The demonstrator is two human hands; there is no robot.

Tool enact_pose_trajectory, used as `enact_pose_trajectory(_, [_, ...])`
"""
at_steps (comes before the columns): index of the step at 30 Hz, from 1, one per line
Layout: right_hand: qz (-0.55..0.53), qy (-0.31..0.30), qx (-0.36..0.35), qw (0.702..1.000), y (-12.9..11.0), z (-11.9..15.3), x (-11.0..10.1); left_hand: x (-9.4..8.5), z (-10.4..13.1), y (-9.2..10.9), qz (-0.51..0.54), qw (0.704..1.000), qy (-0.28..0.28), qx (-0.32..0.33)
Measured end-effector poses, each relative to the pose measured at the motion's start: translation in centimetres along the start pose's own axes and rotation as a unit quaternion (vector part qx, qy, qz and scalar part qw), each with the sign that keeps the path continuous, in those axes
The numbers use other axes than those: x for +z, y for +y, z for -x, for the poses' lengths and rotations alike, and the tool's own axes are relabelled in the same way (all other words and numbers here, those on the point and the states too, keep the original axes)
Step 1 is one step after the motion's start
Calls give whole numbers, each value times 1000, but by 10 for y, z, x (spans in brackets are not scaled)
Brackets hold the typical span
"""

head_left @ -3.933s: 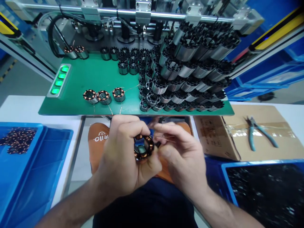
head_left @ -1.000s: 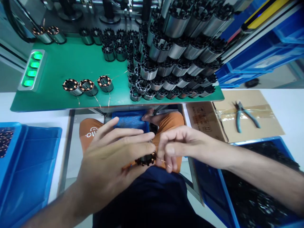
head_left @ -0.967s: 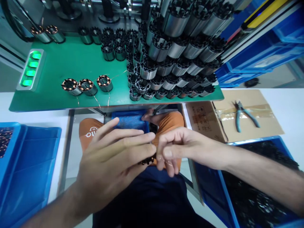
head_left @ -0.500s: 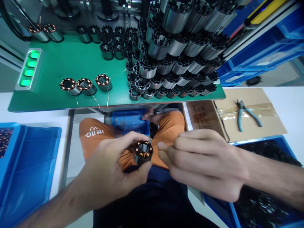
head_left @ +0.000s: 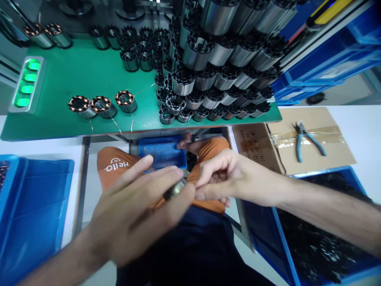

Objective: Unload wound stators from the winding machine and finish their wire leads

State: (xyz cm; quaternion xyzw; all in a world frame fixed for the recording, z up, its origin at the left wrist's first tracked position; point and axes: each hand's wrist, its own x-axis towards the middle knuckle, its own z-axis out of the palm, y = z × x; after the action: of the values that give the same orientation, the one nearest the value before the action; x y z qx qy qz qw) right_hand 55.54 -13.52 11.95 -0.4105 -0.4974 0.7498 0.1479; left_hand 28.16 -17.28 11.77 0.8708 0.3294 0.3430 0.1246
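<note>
My left hand [head_left: 139, 210] is closed around a motor stator [head_left: 176, 189] above my lap. Only a strip of its metal side shows between the fingers, and its copper-wound end is hidden. Close against the stator's right end, my right hand [head_left: 228, 176] pinches thumb and forefinger together. What sits in that pinch is too small to make out. On the green bench [head_left: 71, 75], a wound stator [head_left: 126, 102] stands beside two more, with thin loose wire ends trailing toward the bench's front edge.
Stacked unwound stator cores [head_left: 208, 79] rise at the bench's right. Green-lit buttons [head_left: 28, 83] are at left. Cutting pliers [head_left: 306, 141] lie on a cardboard box [head_left: 333, 159]. Blue bins stand at left [head_left: 44, 198] and right [head_left: 262, 238], the right one holding black parts.
My right hand has moved left to the stator and turned, bringing its fingertips against it. My left hand has rolled the stator, so its copper-wound end no longer shows.
</note>
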Motion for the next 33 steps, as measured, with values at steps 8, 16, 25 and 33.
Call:
enact_pose_trajectory(8, [268, 85, -208, 937, -21, 13, -10, 5, -1, -8, 108, 984, -58, -130])
enact_pose_trajectory(16, [-67, -40, 92, 993, 1, 6, -4, 1, 3, -2, -52, 995, -13, 83])
enact_pose_trajectory(25, [282, 71, -187, 938, -15, 32, -18, 11, -3, -3, 55, 994, -33, -88])
enact_pose_trajectory(33, [-72, -19, 52, 996, 10, 34, -4, 20, -9, 7, -2, 999, 8, 31])
